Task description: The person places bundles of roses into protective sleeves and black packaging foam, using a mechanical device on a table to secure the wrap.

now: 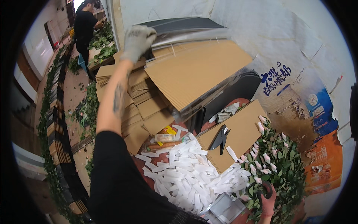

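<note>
My left hand [138,42], in a pale grey glove, is at the far left corner of a stack of brown cardboard sheets [201,71]. Its fingers curl beside dark sheets [182,24] and clear plastic [194,37]; what they grip is hidden. At the lower right my right hand [267,199], in a red and black glove, has its fingers bent among pale pink roses with green leaves [276,171]. I cannot make out what is in it. A black plier stapler [220,139] rests on a cardboard piece [238,128] between the hands.
White strips [194,175] lie heaped in front of me, with a grey plastic box [227,209] at their near edge. Folded cardboard [143,100] is piled at the left. Beyond it, a person in black [85,28] works by a leaf-covered table [104,52]. Foliage rows line the left.
</note>
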A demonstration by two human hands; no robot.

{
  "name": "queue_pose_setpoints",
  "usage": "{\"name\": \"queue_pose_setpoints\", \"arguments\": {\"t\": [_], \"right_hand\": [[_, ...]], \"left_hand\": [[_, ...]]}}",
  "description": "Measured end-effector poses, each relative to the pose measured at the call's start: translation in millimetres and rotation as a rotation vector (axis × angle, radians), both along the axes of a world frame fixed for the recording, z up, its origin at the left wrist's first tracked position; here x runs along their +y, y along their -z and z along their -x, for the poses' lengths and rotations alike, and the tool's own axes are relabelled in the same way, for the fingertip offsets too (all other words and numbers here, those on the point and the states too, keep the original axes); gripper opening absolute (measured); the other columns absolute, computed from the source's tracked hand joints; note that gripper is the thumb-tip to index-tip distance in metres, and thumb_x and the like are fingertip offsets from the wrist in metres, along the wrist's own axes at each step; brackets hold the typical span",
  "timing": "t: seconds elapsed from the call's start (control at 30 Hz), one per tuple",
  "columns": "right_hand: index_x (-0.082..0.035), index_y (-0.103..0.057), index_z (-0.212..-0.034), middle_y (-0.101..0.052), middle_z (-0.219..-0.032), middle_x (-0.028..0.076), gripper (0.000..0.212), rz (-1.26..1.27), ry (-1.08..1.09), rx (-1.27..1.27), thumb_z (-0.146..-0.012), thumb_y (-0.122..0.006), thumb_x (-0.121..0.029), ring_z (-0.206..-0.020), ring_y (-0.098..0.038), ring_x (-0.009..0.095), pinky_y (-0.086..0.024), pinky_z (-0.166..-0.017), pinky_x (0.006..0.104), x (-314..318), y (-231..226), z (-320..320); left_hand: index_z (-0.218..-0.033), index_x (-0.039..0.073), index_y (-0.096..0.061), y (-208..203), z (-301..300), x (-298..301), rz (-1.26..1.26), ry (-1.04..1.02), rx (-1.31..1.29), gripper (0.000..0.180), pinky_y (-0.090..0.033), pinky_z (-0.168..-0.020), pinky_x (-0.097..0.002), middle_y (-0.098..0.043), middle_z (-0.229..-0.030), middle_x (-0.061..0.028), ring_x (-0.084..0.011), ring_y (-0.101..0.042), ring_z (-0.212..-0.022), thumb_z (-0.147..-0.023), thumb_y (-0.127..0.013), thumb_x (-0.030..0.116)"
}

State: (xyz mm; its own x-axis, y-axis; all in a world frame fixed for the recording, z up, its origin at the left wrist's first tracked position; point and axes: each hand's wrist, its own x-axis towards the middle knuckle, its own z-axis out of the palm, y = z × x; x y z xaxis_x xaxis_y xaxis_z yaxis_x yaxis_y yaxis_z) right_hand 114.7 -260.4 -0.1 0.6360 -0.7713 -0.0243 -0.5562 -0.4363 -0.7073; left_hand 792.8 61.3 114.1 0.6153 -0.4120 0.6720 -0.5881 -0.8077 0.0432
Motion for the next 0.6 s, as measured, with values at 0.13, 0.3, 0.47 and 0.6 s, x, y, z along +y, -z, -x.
{"name": "queue_pose_setpoints", "arguments": {"t": [0.13, 0.3, 0.47, 0.6], "right_hand": [[0.001, -0.035, -0.133, -0.046, -0.127, 0.018, 0.075, -0.232, -0.079, -0.096, -0.066, -0.067, 0.000, -0.118, -0.047, 0.028, -0.036, -0.101, 0.0374, 4.0, -15.5, 5.7], [0.003, -0.032, -0.134, -0.047, -0.125, 0.021, 0.074, -0.212, 0.048, -0.179, -0.069, -0.067, -0.001, -0.114, -0.051, 0.030, -0.041, -0.096, 0.0421, 23.8, -12.0, 34.2], [0.005, -0.048, -0.121, -0.057, -0.114, 0.017, 0.053, -0.264, -0.093, -0.308, -0.073, -0.066, -0.004, -0.107, -0.055, 0.026, -0.042, -0.094, 0.0366, 52.9, -29.4, 44.2], [0.006, -0.053, -0.114, -0.061, -0.108, 0.012, 0.049, -0.277, -0.046, -0.430, -0.072, -0.071, -0.009, -0.100, -0.058, 0.020, -0.043, -0.091, 0.0319, 96.3, -49.4, 46.9]], "left_hand": [[-0.125, 0.012, -0.046, 49.4, 39.7, -2.9, 1.103, 0.444, 0.160, 0.051, -0.035, -0.101, -0.0427, -0.049, -0.126, -0.0155, -0.0295, -0.048, -0.115, -0.077, -0.062, 0.018], [-0.127, 0.007, -0.041, 39.4, 32.9, 28.3, 2.255, 1.134, 1.175, 0.053, -0.042, -0.092, -0.0597, -0.042, -0.129, -0.0204, -0.0396, -0.040, -0.121, -0.084, -0.059, 0.032], [-0.113, 0.005, -0.053, 25.7, -43.2, 13.6, 1.629, 0.295, 1.039, 0.032, -0.052, -0.084, -0.0483, -0.056, -0.109, -0.0098, -0.0317, -0.058, -0.097, -0.085, -0.059, 0.019], [-0.113, 0.004, -0.058, -37.0, -4.4, 5.2, 0.954, 0.324, 0.349, 0.036, -0.046, -0.088, -0.0355, -0.065, -0.104, -0.0165, -0.0303, -0.061, -0.097, -0.079, -0.056, 0.014]]}}
